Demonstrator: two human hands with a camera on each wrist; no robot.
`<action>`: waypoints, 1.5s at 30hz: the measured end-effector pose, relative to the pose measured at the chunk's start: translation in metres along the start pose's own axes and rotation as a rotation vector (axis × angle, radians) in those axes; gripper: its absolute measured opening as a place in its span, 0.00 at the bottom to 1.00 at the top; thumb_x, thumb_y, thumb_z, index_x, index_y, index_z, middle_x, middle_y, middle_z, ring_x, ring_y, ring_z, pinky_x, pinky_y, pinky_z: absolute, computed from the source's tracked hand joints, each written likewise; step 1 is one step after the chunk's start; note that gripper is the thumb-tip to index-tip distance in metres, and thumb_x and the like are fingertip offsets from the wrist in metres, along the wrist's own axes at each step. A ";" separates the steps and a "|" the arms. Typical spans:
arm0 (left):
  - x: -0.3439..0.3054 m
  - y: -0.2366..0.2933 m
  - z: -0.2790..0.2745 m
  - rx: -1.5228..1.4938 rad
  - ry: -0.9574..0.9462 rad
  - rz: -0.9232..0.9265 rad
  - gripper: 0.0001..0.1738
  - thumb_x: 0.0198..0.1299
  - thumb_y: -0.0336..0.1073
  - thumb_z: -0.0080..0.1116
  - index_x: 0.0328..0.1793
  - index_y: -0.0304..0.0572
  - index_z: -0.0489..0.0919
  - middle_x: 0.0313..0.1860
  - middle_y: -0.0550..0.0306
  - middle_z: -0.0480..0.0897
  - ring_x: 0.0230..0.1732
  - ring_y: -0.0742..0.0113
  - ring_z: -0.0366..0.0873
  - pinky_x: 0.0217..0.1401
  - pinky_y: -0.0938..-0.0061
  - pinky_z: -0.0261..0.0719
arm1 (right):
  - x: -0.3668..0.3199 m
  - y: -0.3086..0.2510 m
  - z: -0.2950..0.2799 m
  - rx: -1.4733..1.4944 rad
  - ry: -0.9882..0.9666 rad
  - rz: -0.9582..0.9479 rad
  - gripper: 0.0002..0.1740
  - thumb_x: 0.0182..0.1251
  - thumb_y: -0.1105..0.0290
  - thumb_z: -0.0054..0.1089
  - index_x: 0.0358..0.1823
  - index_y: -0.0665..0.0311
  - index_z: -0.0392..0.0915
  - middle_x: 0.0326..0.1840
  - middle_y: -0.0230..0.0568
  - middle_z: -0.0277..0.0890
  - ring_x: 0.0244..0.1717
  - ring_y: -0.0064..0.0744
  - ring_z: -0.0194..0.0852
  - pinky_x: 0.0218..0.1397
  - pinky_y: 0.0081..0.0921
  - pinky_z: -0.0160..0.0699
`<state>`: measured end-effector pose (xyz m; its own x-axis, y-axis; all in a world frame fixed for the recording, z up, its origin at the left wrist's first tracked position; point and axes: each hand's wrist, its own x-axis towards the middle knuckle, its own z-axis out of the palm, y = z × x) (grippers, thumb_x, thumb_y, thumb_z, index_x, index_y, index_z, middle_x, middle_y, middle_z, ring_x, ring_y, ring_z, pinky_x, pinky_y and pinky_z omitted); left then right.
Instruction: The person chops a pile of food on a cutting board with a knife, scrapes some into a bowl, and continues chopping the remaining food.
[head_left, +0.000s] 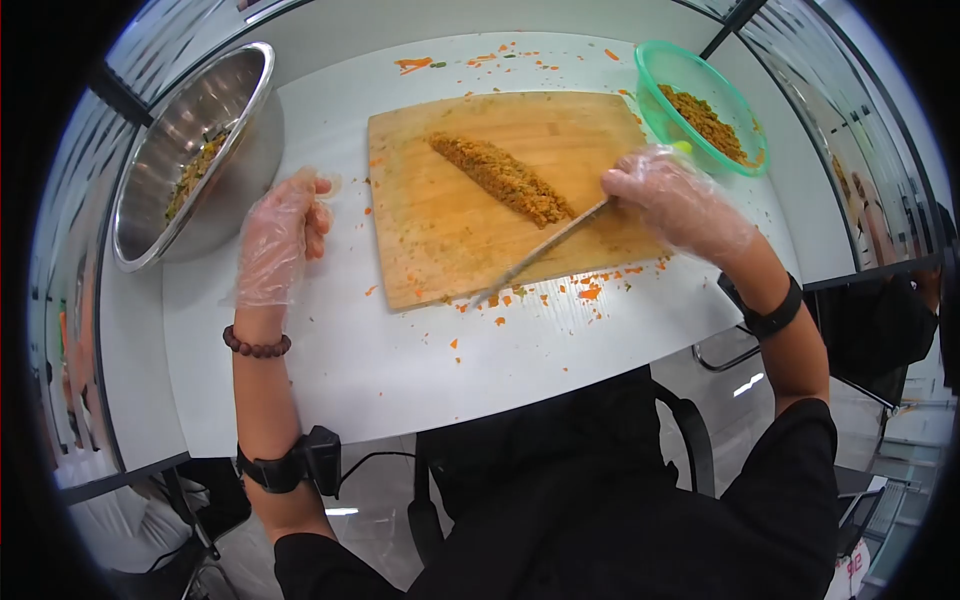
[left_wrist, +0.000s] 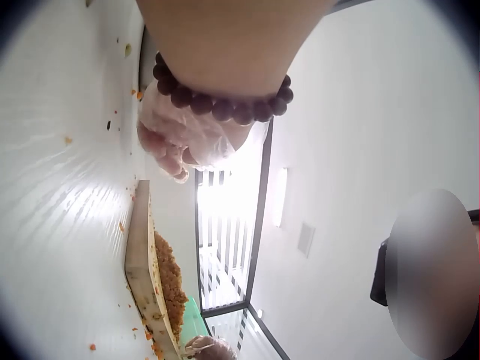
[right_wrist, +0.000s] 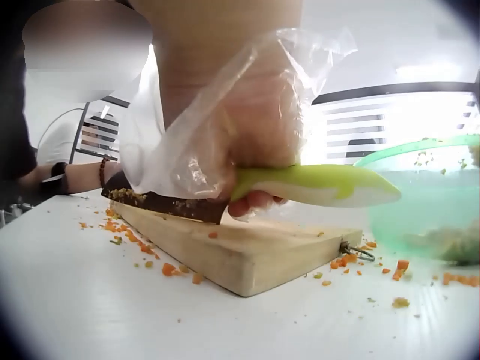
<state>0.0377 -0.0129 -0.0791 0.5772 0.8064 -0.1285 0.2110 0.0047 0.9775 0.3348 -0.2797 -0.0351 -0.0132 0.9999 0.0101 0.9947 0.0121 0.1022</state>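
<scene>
My right hand (head_left: 685, 200), in a clear plastic glove, grips a kitchen knife (head_left: 535, 256) over the right part of the wooden cutting board (head_left: 440, 255). In the right wrist view the knife's lime-green and white handle (right_wrist: 319, 184) sticks out behind the hand, and bits of food cling to its dark blade (right_wrist: 169, 206). A long mound of minced orange-brown filling (head_left: 500, 178) lies diagonally on the board, its lower end close to the blade. Left of the board, my gloved left hand (head_left: 280, 240) has loosely curled fingers and holds nothing.
A steel mixing bowl (head_left: 262, 130) with chopped food inside leans by the left hand. At the back right stands a translucent green bowl (head_left: 650, 70) of minced filling. Orange and green scraps (head_left: 590, 293) are scattered over the white table (head_left: 400, 370) around the board.
</scene>
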 end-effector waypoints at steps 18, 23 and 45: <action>0.001 -0.001 -0.001 0.013 0.008 -0.029 0.19 0.74 0.46 0.53 0.51 0.36 0.82 0.22 0.63 0.76 0.15 0.79 0.68 0.17 0.81 0.64 | 0.038 0.010 0.005 -0.019 0.011 -0.098 0.07 0.60 0.79 0.54 0.39 0.65 0.75 0.38 0.48 0.74 0.48 0.51 0.76 0.51 0.44 0.75; 0.002 -0.001 -0.001 0.018 0.004 -0.007 0.20 0.74 0.47 0.53 0.51 0.36 0.82 0.22 0.63 0.77 0.15 0.79 0.67 0.17 0.81 0.64 | 0.038 0.010 0.007 -0.051 0.072 -0.120 0.07 0.61 0.79 0.54 0.40 0.65 0.76 0.37 0.48 0.75 0.48 0.51 0.77 0.51 0.43 0.76; -0.003 -0.001 -0.001 -0.058 -0.025 0.001 0.24 0.72 0.53 0.58 0.47 0.36 0.81 0.23 0.62 0.77 0.17 0.80 0.68 0.19 0.84 0.66 | 0.035 -0.014 -0.016 0.281 0.263 0.287 0.09 0.72 0.71 0.55 0.46 0.70 0.76 0.34 0.59 0.79 0.39 0.59 0.78 0.45 0.49 0.75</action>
<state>0.0357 -0.0145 -0.0793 0.5972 0.7913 -0.1313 0.1649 0.0391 0.9855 0.3189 -0.2451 -0.0200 0.2769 0.9268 0.2535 0.9504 -0.2254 -0.2141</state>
